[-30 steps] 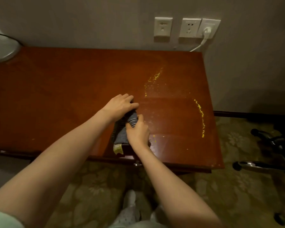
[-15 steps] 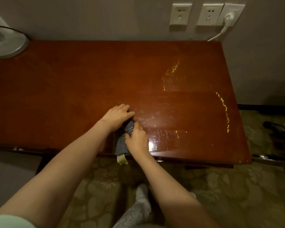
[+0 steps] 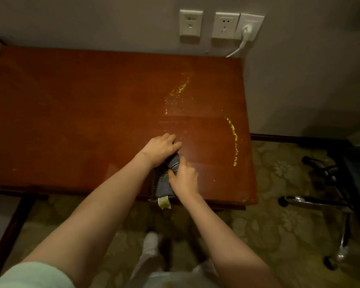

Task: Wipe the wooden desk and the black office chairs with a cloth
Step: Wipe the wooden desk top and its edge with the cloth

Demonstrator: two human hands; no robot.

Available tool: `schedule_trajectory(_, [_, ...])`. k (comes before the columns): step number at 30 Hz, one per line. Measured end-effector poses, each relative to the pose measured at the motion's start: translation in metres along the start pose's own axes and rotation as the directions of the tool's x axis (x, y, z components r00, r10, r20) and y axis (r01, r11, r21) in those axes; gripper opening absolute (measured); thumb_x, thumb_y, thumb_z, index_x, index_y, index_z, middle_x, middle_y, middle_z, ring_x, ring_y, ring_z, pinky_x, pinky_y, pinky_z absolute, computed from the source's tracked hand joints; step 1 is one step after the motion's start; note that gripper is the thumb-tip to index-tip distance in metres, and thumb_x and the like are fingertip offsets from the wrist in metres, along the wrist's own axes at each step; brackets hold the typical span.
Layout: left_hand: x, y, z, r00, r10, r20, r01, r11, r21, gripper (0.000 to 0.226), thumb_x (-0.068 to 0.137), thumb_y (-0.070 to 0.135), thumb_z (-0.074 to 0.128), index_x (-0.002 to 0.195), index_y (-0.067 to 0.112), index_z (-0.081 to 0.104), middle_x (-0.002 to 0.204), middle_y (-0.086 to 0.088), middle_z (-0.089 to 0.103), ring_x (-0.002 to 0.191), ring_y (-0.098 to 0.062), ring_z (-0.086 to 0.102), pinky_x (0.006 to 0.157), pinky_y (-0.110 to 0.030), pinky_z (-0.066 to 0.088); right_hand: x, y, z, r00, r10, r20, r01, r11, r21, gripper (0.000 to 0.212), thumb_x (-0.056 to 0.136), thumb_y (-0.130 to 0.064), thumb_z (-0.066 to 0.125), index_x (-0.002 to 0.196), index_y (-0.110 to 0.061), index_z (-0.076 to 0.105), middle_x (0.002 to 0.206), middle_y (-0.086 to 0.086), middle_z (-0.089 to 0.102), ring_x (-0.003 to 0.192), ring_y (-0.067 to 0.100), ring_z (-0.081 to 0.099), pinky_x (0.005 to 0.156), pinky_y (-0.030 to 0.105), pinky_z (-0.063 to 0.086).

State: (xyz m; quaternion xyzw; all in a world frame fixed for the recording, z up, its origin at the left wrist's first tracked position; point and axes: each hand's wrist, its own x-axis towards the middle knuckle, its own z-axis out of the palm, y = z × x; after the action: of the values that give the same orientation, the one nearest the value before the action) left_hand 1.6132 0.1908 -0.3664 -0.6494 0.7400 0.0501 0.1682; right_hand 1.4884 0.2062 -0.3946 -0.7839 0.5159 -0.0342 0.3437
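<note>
Wiping appears barely begun: left hand (image 3: pixel 160 147) presses flat-fingered on the cloth (image 3: pixel 164 183), right hand (image 3: pixel 184 179) pinches it (desk's (image 3: pixel 71 121) near edge), yellow crumbs (image 3: pixel 233 138) lie unswept, chair (image 3: pixel 330 183) apparently untouched.

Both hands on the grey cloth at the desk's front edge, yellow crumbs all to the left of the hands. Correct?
Not quite. The head view shows the yellow crumbs beyond the hands and to their right, not to the left. The rest holds: the left hand and the right hand are both on the grey cloth at the front edge of the desk.
</note>
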Motion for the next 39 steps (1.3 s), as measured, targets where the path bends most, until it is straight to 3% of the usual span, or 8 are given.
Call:
schedule_trajectory(11, [0.077, 0.115, -0.044, 0.994, 0.068, -0.081, -0.066, 0.997, 0.028, 0.035, 0.094, 0.008, 0.043, 0.129, 0.009, 0.037, 0.125, -0.013, 0.042, 0.113, -0.03, 0.043, 0.083, -0.035, 0.043, -0.004, 0.111, -0.083, 0.99, 0.105, -0.097, -0.106, 0.994, -0.005, 0.046, 0.092, -0.025, 0.056, 0.131, -0.009, 0.04, 0.125, 0.012, 0.055, 0.114, 0.033, 0.054, 0.092, 0.041, 0.043])
schedule_trajectory(15, [0.063, 0.107, -0.049, 0.995, 0.071, -0.065, -0.07, 0.997, 0.014, 0.042, 0.091, 0.009, 0.047, 0.132, 0.013, 0.036, 0.125, -0.011, 0.042, 0.114, -0.028, 0.043, 0.085, -0.034, 0.042, -0.005, 0.115, -0.089, 0.998, 0.039, -0.043, -0.037, 0.998, 0.049, 0.041, 0.089, -0.024, 0.059, 0.126, -0.011, 0.045, 0.119, 0.014, 0.059, 0.11, 0.035, 0.055, 0.088, 0.039, 0.043])
schedule_trajectory(20, [0.032, 0.087, -0.052, 0.994, 0.067, 0.088, -0.056, 0.991, -0.119, 0.041, 0.085, 0.019, 0.059, 0.123, 0.018, 0.043, 0.116, -0.009, 0.047, 0.112, -0.026, 0.045, 0.078, -0.038, 0.045, -0.009, 0.11, -0.099, 0.984, -0.111, 0.139, 0.096, 0.989, 0.114, 0.044, 0.083, -0.026, 0.067, 0.124, -0.016, 0.053, 0.113, 0.017, 0.063, 0.107, 0.036, 0.057, 0.079, 0.034, 0.044])
schedule_trajectory(24, [0.021, 0.095, -0.039, 0.986, 0.064, 0.152, -0.04, 0.987, -0.154, 0.045, 0.08, 0.027, 0.068, 0.119, 0.018, 0.045, 0.114, -0.007, 0.047, 0.11, -0.025, 0.046, 0.076, -0.036, 0.042, -0.02, 0.114, -0.089, 0.968, -0.153, 0.201, 0.137, 0.986, 0.094, 0.044, 0.082, -0.023, 0.068, 0.123, -0.015, 0.053, 0.111, 0.016, 0.063, 0.104, 0.035, 0.058, 0.074, 0.031, 0.043])
schedule_trajectory(29, [0.022, 0.111, -0.03, 0.988, 0.07, 0.135, -0.044, 0.981, -0.189, 0.052, 0.076, 0.035, 0.072, 0.116, 0.015, 0.046, 0.113, -0.008, 0.049, 0.108, -0.026, 0.049, 0.08, -0.036, 0.043, -0.028, 0.138, -0.089, 0.957, -0.214, 0.198, 0.209, 0.977, 0.047, 0.043, 0.082, -0.025, 0.067, 0.122, -0.016, 0.054, 0.113, 0.014, 0.064, 0.106, 0.032, 0.058, 0.073, 0.029, 0.04])
schedule_trajectory(35, [0.043, 0.152, -0.034, 0.999, 0.034, 0.041, -0.024, 0.974, -0.227, 0.06, 0.075, 0.041, 0.072, 0.12, 0.013, 0.044, 0.118, -0.007, 0.05, 0.112, -0.026, 0.05, 0.081, -0.036, 0.043, -0.02, 0.181, -0.12, 0.959, -0.209, 0.191, 0.206, 0.978, 0.04, 0.039, 0.078, -0.024, 0.074, 0.114, -0.015, 0.063, 0.103, 0.01, 0.068, 0.099, 0.026, 0.061, 0.07, 0.025, 0.035])
schedule_trajectory(39, [0.055, 0.166, -0.042, 0.999, -0.043, 0.03, 0.05, 0.963, -0.264, 0.057, 0.077, 0.037, 0.072, 0.12, 0.011, 0.043, 0.117, -0.009, 0.049, 0.112, -0.028, 0.049, 0.078, -0.038, 0.043, -0.004, 0.189, -0.141, 0.955, -0.215, 0.205, 0.23, 0.972, -0.049, 0.041, 0.078, -0.026, 0.073, 0.117, -0.019, 0.063, 0.106, 0.008, 0.067, 0.101, 0.026, 0.06, 0.078, 0.029, 0.041])
